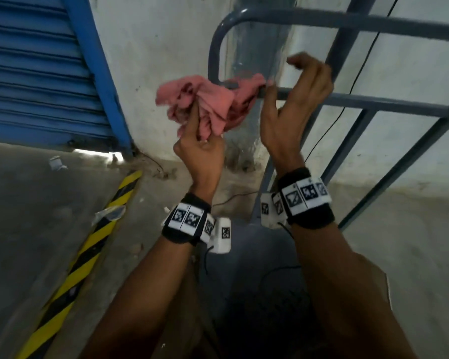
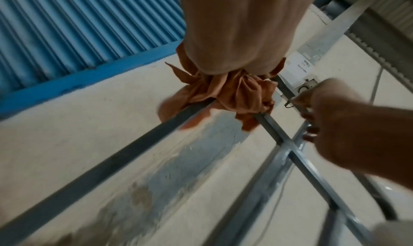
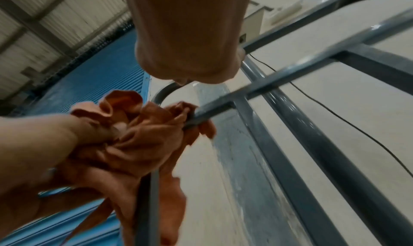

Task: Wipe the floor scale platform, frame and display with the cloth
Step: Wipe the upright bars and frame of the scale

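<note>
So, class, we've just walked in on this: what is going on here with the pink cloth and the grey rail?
A person is wiping the floor scale's grey frame. The left hand grips a bunched pink cloth against the horizontal rail, near the frame's rounded corner. The right hand holds the same rail just beside the cloth. A blue roller shutter stands to the left.

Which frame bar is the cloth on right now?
The lower horizontal crossbar, at its left end where it meets the curved upright. The pink cloth, gripped by the left hand, drapes there; the top rail is bare.
</note>
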